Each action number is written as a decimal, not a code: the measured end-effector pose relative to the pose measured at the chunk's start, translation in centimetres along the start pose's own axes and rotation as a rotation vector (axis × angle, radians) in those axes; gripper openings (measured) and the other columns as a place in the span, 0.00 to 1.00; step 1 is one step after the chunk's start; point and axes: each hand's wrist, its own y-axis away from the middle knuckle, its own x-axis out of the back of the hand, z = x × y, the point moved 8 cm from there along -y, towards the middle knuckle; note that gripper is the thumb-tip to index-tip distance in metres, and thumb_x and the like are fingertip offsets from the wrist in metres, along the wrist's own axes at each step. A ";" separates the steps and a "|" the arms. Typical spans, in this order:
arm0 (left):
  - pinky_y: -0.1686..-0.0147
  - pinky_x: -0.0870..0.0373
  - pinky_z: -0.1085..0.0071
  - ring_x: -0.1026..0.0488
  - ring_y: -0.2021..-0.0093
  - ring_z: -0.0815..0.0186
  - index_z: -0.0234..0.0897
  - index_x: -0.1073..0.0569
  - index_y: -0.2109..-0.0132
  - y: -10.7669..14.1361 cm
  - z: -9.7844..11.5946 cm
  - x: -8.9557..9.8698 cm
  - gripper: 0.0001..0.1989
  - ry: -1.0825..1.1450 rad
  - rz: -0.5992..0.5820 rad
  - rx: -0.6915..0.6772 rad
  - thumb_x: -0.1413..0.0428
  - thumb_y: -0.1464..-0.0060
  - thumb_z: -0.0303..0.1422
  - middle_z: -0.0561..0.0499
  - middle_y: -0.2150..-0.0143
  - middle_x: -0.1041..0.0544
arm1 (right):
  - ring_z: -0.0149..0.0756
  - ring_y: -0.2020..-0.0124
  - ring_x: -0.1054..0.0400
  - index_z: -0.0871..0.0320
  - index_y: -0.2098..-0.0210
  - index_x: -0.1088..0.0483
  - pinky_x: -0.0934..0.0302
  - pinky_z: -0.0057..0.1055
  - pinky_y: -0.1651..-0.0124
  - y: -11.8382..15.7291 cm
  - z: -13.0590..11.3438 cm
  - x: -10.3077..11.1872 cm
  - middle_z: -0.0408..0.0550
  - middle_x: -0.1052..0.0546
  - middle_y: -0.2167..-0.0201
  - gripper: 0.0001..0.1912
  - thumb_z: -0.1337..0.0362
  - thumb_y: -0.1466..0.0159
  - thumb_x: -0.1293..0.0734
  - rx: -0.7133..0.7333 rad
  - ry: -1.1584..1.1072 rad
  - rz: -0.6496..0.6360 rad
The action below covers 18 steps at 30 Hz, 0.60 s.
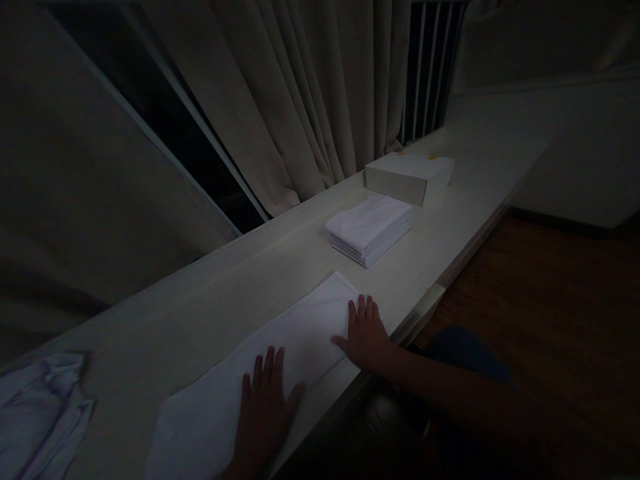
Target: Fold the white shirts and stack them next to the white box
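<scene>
A long folded white cloth (300,327) lies flat along the front of the pale counter. My left hand (265,400) rests palm down on its middle part, fingers apart and stretched forward. Near the cloth's far right end, my right hand (366,333) presses down flat, its thumb spread toward the left. Neither hand grips anything. Beyond the right hand sits a neat stack of folded white cloths (370,227). The cloth's near end runs toward the bottom edge of the view, partly covered by my left hand.
A white box (400,180) with yellow marks stands behind the stack. Crumpled white cloth (40,413) lies at the far left of the counter (195,333). Beige curtains (300,100) hang along the back edge. My knee (465,350) is below the front edge, above a brown floor (550,280).
</scene>
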 end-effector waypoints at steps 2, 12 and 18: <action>0.35 0.57 0.43 0.63 0.29 0.51 0.40 0.59 0.30 -0.1 -0.3 -0.3 0.40 0.006 -0.027 0.013 0.58 0.43 0.53 0.45 0.28 0.57 | 0.65 0.32 0.69 0.80 0.36 0.48 0.72 0.59 0.34 -0.7 -0.2 0.5 0.73 0.53 0.34 0.51 0.36 0.38 0.46 0.009 0.012 0.006; 0.38 0.55 0.40 0.63 0.29 0.48 0.49 0.53 0.32 -5.5 4.3 1.5 0.34 0.042 -0.065 -0.070 0.60 0.41 0.53 0.46 0.27 0.58 | 0.47 0.30 0.68 0.70 0.33 0.50 0.68 0.47 0.31 -7.7 -2.4 0.7 0.60 0.54 0.32 0.41 0.42 0.32 0.54 0.212 -0.083 -0.006; 0.37 0.54 0.43 0.59 0.29 0.48 0.50 0.52 0.32 -5.8 4.3 1.1 0.33 0.076 -0.016 -0.005 0.59 0.41 0.52 0.45 0.28 0.56 | 0.48 0.30 0.70 0.69 0.33 0.52 0.73 0.51 0.32 -8.0 0.4 -1.1 0.59 0.55 0.31 0.43 0.41 0.33 0.59 0.154 -0.043 -0.043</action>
